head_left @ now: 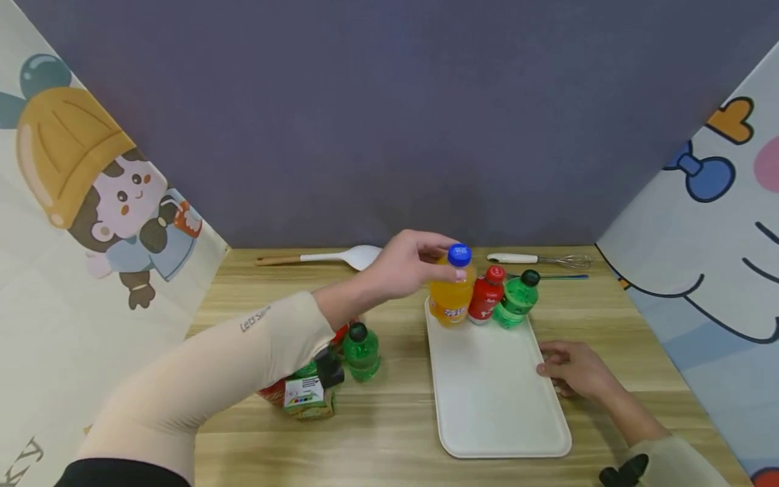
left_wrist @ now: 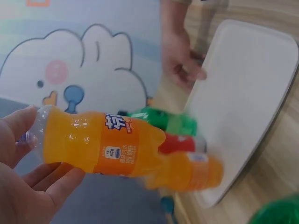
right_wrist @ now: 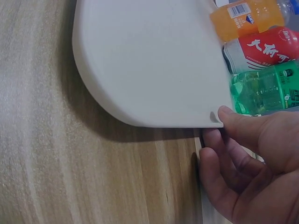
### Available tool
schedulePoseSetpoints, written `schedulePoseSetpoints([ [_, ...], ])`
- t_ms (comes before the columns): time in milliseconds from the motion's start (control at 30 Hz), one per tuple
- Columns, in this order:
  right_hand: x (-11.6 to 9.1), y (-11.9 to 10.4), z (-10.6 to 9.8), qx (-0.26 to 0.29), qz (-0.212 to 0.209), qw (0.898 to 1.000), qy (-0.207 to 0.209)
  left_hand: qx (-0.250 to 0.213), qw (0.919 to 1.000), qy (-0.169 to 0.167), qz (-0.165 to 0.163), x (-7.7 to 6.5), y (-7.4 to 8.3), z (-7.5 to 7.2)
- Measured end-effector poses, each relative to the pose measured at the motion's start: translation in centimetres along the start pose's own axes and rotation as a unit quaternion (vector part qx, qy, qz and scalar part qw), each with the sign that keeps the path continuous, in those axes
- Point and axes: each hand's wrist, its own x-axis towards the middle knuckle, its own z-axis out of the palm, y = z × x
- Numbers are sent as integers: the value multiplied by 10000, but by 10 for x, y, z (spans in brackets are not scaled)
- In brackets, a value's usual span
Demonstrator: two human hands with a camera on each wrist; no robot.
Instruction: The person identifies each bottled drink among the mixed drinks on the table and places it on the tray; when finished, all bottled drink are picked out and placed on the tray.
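My left hand (head_left: 414,267) grips an orange soda bottle (head_left: 452,294) with a blue cap round its top, over the far left end of the white tray (head_left: 496,399). In the left wrist view another orange bottle shape (left_wrist: 198,171), blurred, shows past its base. A red bottle (head_left: 486,295) and a green bottle (head_left: 516,299) stand side by side at the tray's far end, right of the orange one. At the tray's right edge, my right hand (head_left: 575,370) pinches the rim, thumb on top and fingers lower down in the right wrist view.
Left of the tray stand a green bottle (head_left: 362,355) and a small carton (head_left: 309,399), with red items partly hidden by my left forearm. Along the back wall lie a white spoon (head_left: 359,257) with a wooden handle and a whisk (head_left: 538,259).
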Motion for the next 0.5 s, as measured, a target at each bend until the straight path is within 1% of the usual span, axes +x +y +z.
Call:
schedulePoseSetpoints([
  [200, -1, 0, 1, -42, 59, 10000, 34, -40, 9999, -134, -33, 14, -5, 36],
  [367, -2, -1, 1, -34, 156, 9999, 56, -69, 9999, -142, -53, 25, -11, 64],
  [500, -1, -2, 1, -39, 204, 9998, 63, -67, 9999, -112, -82, 34, -17, 83],
])
